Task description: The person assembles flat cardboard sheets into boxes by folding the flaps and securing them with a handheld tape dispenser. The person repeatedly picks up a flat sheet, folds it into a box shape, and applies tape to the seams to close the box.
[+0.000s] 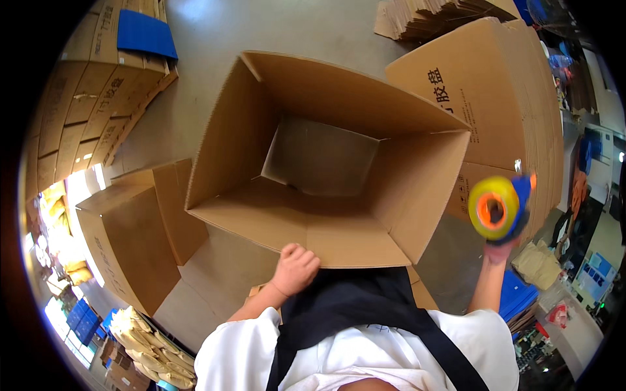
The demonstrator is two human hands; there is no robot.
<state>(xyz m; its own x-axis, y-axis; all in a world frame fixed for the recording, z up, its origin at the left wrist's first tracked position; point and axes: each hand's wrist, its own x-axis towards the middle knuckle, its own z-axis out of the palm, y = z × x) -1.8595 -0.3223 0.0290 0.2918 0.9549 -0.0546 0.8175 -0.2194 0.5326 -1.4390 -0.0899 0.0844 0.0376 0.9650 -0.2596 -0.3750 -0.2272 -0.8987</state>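
Observation:
In front of me a large brown cardboard box (339,234) stands with its top open toward me. A grey surface shows at its far inner end; I cannot tell whether that is floor or a shaded base. My left hand (297,268) is closed over the box's near rim, fingers curled on the edge. Out to the right, away from the box, my right hand (501,250) grips a tape dispenser (494,207). It has a blue body and carries a roll of yellow tape with an orange core. The grip itself is partly hidden and slightly blurred.
A stack of flat cardboard boxes (482,98) leans at the right. Stacked cartons (85,98) with a blue sheet (147,34) on top stand at the far left. Another carton (134,241) is at the left, with cream bundles (150,345) nearer me. A cluttered bench (574,326) runs along the right.

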